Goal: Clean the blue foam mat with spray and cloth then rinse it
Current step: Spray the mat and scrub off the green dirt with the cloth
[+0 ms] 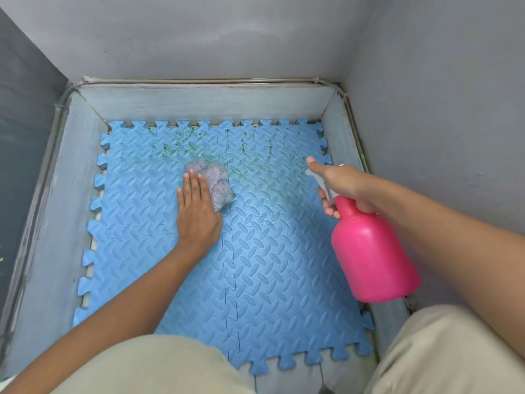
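The blue foam mat (255, 265), made of interlocking puzzle tiles, lies flat on the floor of a grey corner. Green specks and streaks (181, 146) cover its far part. A crumpled grey cloth (216, 180) rests on the mat near the middle. My left hand (197, 211) lies flat, palm down, pressing on the cloth's left side. My right hand (341, 186) grips the neck and trigger of a pink spray bottle (372, 251), held above the mat's right edge with its white nozzle pointing toward the stained far area.
A raised grey skirting (199, 100) rims the mat at the back and both sides, with grey walls (440, 95) rising behind it. My knees in beige trousers (159, 365) sit at the mat's near edge, left and right.
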